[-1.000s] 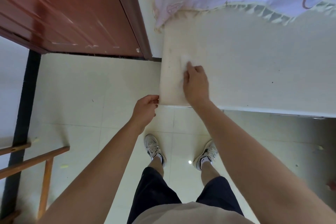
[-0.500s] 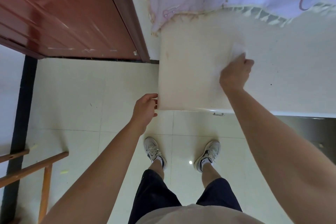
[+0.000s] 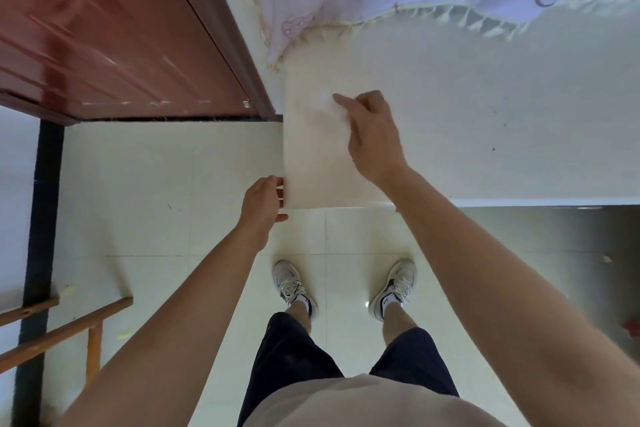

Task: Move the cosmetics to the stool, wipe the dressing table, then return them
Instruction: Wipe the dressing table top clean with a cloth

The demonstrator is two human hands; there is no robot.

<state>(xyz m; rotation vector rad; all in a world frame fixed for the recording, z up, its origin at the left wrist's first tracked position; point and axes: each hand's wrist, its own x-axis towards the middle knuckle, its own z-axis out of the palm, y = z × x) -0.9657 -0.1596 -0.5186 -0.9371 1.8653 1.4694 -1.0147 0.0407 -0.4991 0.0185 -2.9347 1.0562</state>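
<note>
Fingers [image 3: 346, 102] of the right hand [image 3: 374, 139] press flat on a blurred white cloth [image 3: 325, 100] at the far left of the pale tabletop [image 3: 485, 114]. Left hand [image 3: 263, 204], fingers curled, steadies the near left corner. No cosmetics or stool are visible. Step in hand, judged: wiping. Next move likely calls for a sweep toward the unwiped right side.

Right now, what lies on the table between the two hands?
Nothing but bare tabletop. In the head view, the left hand rests at the table's left edge, the right hand presses a pale wipe farther in, and no cosmetics sit between them.
</note>
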